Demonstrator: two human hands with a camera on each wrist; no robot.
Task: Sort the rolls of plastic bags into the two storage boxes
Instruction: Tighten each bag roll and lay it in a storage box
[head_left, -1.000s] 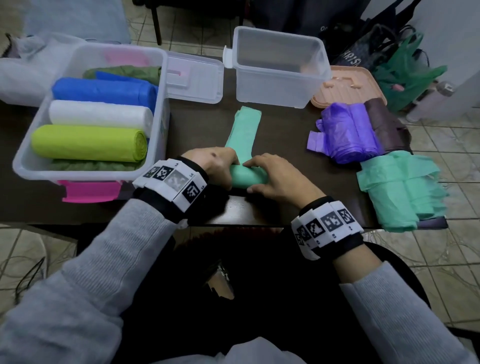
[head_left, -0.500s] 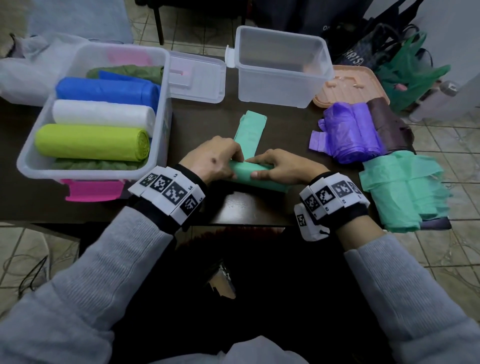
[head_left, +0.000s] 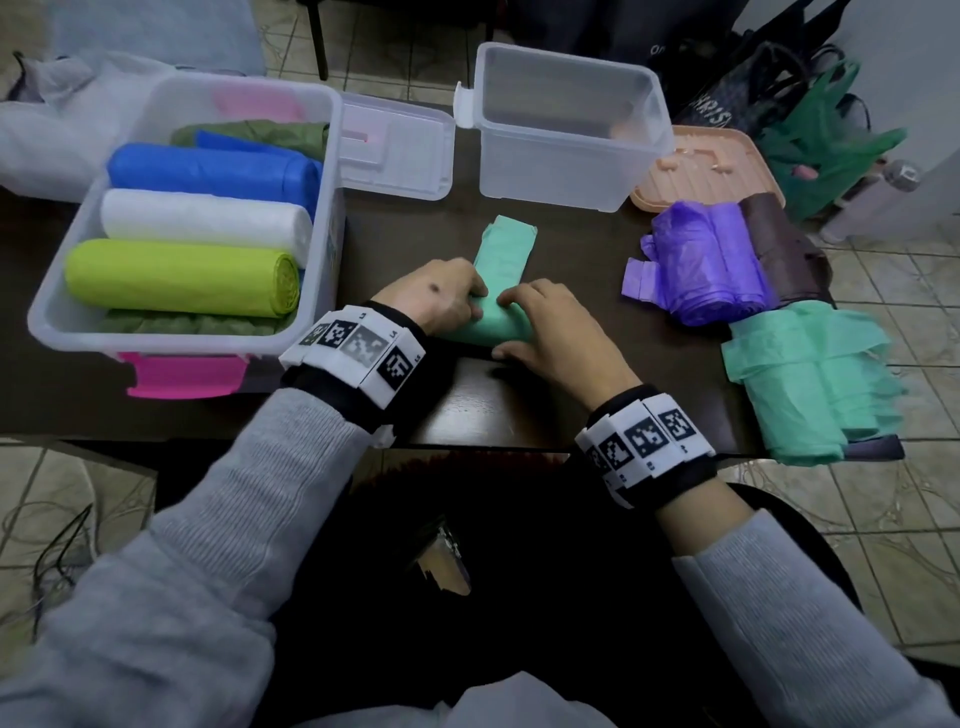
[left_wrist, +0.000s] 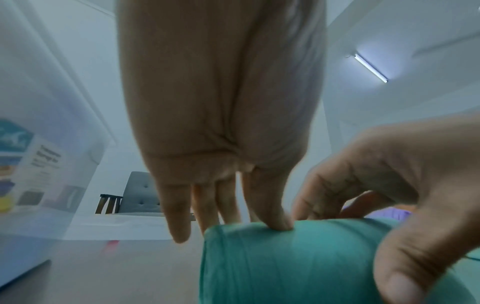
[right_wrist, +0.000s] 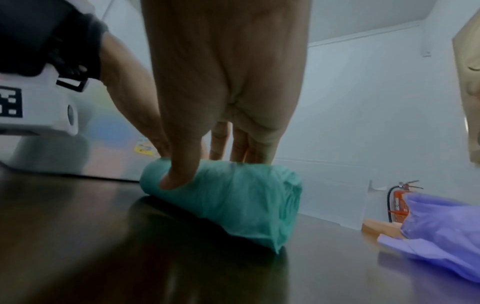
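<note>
While on the mint roll (head_left: 485, 325), both hands (head_left: 498, 312) near the table edge (head_left: 493, 446).

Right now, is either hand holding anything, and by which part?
Both hands hold the teal bag roll on the table. The left hand takes its left end; the right hand takes its middle and right part, thumb on the near side. Its unrolled tail lies free.

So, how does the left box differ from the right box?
The left box holds rolls: lime, white, blue. The right box looks empty. The left box is wider and has a pink latch; no latch shows on the right box. Both are clear plastic, open, standing on the table.
</note>
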